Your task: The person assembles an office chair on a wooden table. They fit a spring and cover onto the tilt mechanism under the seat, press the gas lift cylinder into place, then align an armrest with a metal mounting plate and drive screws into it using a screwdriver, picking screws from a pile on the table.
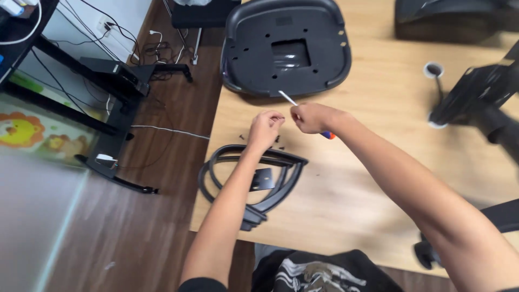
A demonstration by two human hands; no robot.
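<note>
1. Dark printed clothing at the bottom edge lies closest to the lens; both bare forearms reach out from it over the wooden table.
2. Taking the upturned black seat pan as the landmark: the right hand hovers just in front of its near rim, fist closed around a screwdriver whose metal shaft points at that rim and whose orange and blue handle end shows below the fist.
3. Left hand sits just left of the right one, fingertips pinched together; whether a screw is between them is too small to tell.
4. Small dark screws lie scattered on the wood right by the left hand, in front of the seat pan.
5. As a judgement, assembly is at an early stage: the seat pan's mounting holes look bare, nothing is bolted to it, and the black armrest loops lie loose nearer the camera than the seat pan, with a flat black bracket inside them.
6. Right of the seat pan stands a blurred dark chair mechanism beside a round cable hole; another dark chair part lies at the far right corner.
7. Left of the seat pan, off the table, are a black desk frame and trailing cables on the floor; neither blocks the hands.
</note>
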